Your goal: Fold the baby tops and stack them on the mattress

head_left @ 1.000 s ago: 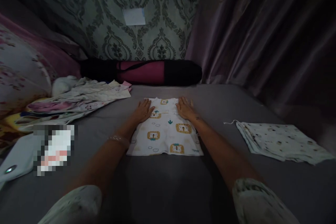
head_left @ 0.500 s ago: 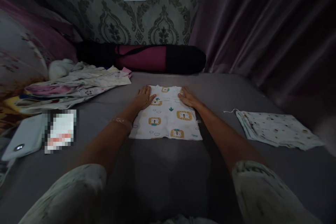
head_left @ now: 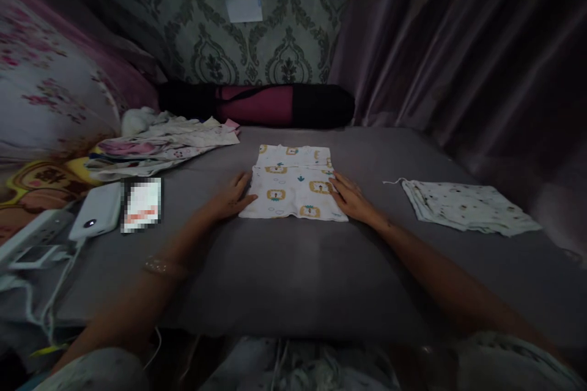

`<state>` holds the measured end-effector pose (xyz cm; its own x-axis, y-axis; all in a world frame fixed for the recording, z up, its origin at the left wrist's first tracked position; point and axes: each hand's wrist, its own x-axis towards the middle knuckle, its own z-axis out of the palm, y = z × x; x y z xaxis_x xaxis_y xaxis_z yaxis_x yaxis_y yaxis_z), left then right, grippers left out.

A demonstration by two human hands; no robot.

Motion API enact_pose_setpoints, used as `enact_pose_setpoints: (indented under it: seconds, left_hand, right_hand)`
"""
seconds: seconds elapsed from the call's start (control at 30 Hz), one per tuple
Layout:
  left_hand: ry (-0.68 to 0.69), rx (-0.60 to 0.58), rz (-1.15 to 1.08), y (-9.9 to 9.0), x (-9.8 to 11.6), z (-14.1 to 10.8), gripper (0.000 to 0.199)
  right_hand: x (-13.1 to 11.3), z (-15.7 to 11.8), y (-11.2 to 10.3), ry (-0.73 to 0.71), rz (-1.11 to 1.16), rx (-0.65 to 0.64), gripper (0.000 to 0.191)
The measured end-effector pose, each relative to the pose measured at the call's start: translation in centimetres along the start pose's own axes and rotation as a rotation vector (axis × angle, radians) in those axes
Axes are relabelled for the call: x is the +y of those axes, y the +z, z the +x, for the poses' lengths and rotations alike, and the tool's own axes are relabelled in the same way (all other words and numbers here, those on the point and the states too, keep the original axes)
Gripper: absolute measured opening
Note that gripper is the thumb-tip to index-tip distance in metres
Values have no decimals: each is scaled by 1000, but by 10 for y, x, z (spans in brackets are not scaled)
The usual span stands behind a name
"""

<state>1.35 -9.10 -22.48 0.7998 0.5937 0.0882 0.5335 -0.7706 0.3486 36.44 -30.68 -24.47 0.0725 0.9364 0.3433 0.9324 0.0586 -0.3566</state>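
Note:
A white piece of baby clothing point(head_left: 293, 186) with yellow lion faces and small green marks lies folded flat on the grey bed sheet, a fold or seam line crossing its upper part. At its left edge is my left hand point(head_left: 233, 197), fingers extended and thumb reaching the cloth's border. My right hand point(head_left: 351, 198) rests against the right edge, with fingertips on the fabric and fingers apart. Neither hand grips anything. To the right lies another folded white garment point(head_left: 470, 206) with small dark prints and a loose white string.
Left of me are a pile of clothes point(head_left: 169, 146), a white power bank point(head_left: 96, 211), a blurred-out item point(head_left: 143, 204) and a white power strip point(head_left: 36, 235) with cables. A black and pink rolled bag point(head_left: 257, 104) lies along the wall. A purple curtain point(head_left: 413, 36) hangs at right.
Both hands have slid from the garment's upper corners down toward me along its sides. My left hand has also moved outward. The camera view has shifted, bringing the bed's near edge into sight.

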Motion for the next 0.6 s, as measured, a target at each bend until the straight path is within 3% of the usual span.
enact_pose_setpoints:
  seconds: [0.2,0.33,0.6]
  left_hand:
    - [321,22,-49,-7,13,-33,43]
    - [352,19,-79,-6,17,-46,39]
    - [368,48,9,2,10,-52,35]
  right_hand:
    - [-28,-33,-23,-209,43,-61,39]
    - [-40,-50,-32,-256,16,-80,33]
    - [-37,-59,-42,-287,-163,-164,30]
